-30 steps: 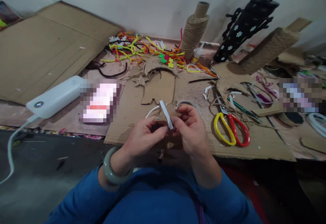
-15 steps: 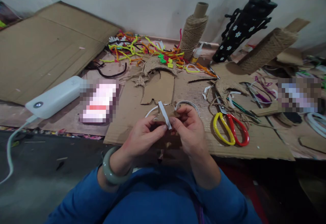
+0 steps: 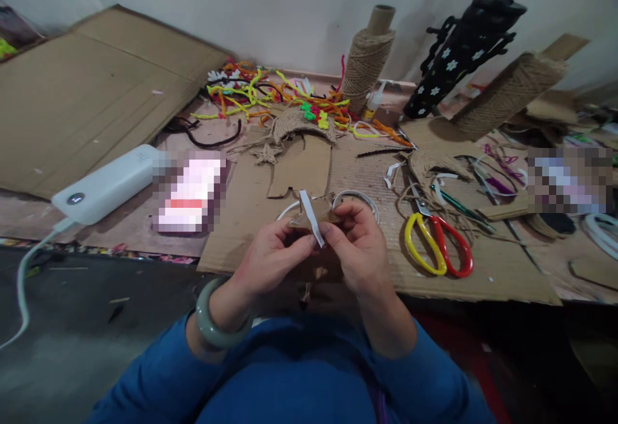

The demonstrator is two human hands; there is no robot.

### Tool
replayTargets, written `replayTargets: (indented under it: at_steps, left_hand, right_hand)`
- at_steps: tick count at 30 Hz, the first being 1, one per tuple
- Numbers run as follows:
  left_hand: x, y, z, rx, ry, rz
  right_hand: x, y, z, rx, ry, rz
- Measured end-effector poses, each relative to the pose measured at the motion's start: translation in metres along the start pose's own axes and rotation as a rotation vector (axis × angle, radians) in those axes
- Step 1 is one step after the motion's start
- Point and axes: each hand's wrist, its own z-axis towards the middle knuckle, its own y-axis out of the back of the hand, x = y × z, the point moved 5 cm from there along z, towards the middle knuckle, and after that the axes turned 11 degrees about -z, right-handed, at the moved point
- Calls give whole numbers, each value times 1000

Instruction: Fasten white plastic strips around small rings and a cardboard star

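White power bank (image 3: 109, 183) lies far left on the floor. Left hand (image 3: 270, 258), fingers pinched closed, grips a small cardboard piece (image 3: 309, 217) above the cardboard sheet (image 3: 434, 276). Right hand (image 3: 360, 247), thumb and forefinger closed, pinches the white strip (image 3: 311, 217) lying across that piece. Scissors (image 3: 437, 244) lie further right, untouched

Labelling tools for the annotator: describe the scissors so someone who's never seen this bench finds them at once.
Start at the big flat cardboard sheet in front of the person. On its right part, just right of the right hand, lie the scissors, blades pointing away towards the wall. One handle loop is yellow and the other red, unlike the brown twine and card scraps around them.
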Motion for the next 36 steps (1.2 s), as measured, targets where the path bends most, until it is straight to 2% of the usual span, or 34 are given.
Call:
replayTargets:
  at_steps: [3, 8, 11, 14, 19, 22, 25, 29, 31, 33, 36]
  left_hand:
    - [2, 3, 0, -54, 14, -28]
    - [3, 4, 1, -71, -1, -71]
    - [2, 3, 2, -35, -17, -49]
    - [2, 3, 2, -11, -8, -26]
    - [2, 3, 0, -34, -22, -42]
    - [1, 5, -2, -93, -99, -61]
    - [-4, 8, -6, -133, -238, -21]
    - [-13, 5, -11, -19, -477, 146]
    - [-15, 2, -14, 59, -542, 210]
    - [-16, -1, -16, 121, -562, 221]
    - [-18, -6, -17, 154, -499, 182]
  right_hand:
    - [7, 10, -6, -43, 137, -194]
    - [30, 13, -21, -21, 583, -646]
    - [36, 11, -23, -25, 682, -744]
    - [38, 10, -19, -41, 651, -725]
    - [36, 11, -14, 2, 486, -613]
    - [33, 11, -13, 24, 363, -520]
    - [29, 10, -14, 33, 234, -429]
    - [22, 2, -14, 108, 21, -266]
    - [23, -3, -15, 156, -30, -196]
    - [26, -5, -15, 185, -32, -135]
    - [31, -4, -18, 206, 9, -70]
